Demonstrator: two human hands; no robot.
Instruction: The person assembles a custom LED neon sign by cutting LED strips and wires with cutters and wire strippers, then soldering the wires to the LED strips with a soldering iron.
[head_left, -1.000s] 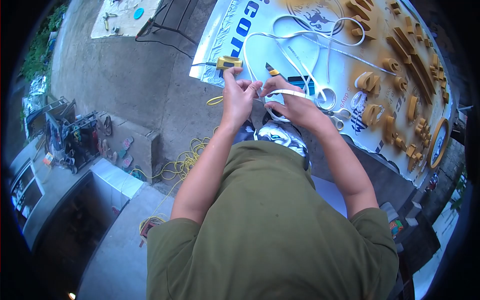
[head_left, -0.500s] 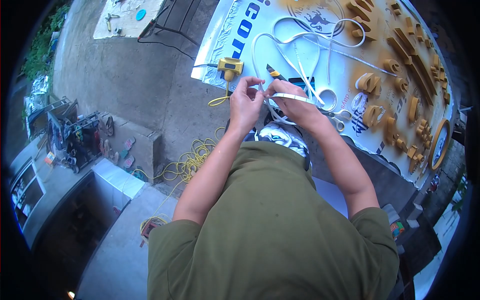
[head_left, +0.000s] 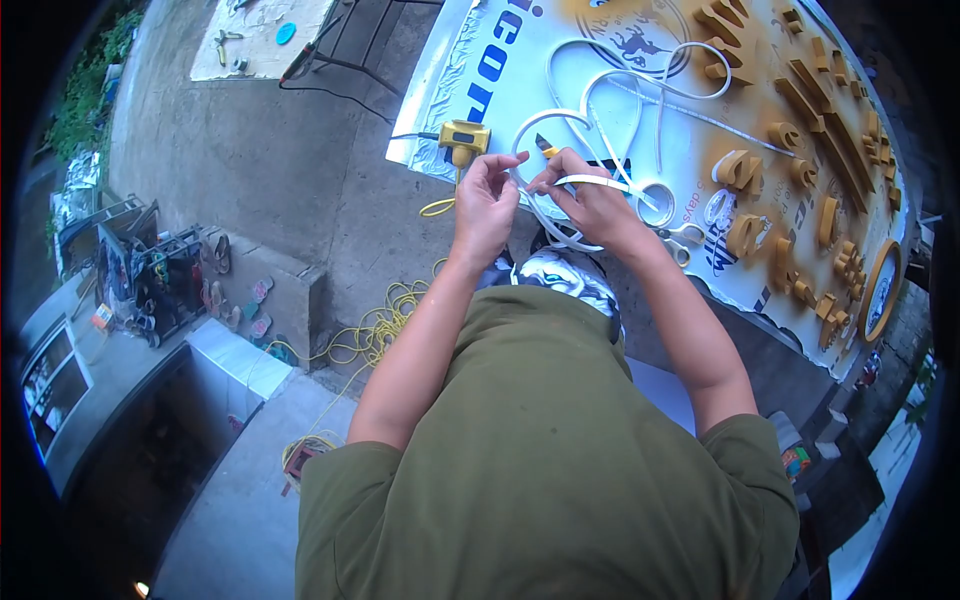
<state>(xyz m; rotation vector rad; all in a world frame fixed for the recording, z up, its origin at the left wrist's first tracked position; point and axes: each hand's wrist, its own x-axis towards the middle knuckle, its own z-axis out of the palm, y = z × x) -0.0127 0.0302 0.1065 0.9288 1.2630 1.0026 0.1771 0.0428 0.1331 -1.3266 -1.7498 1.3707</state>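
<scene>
My left hand (head_left: 485, 207) is closed, with thumb and forefinger at a loop of white LED strip (head_left: 578, 118). Close beside it, my right hand (head_left: 598, 205) pinches the same strip, and a length with small dark marks runs across the back of its fingers. More of the strip hangs below both hands, and the rest lies in loose loops on the printed sheet. Just beyond my right hand is a yellow-and-black utility knife (head_left: 546, 147). A pair of scissors (head_left: 682, 240) with pale handles lies near my right wrist.
Brown-sprayed cut-out letters (head_left: 740, 172) stand on the printed white sheet (head_left: 530, 95). A yellow extension socket (head_left: 463, 140) sits at the table's left edge. Yellow cord (head_left: 385, 325) lies coiled on the ground. Pliers (head_left: 226, 42) rest on another table.
A loop of the strip has shifted and now curves close over my hands. My fingertips have moved slightly apart, and the right hand has turned a little.
</scene>
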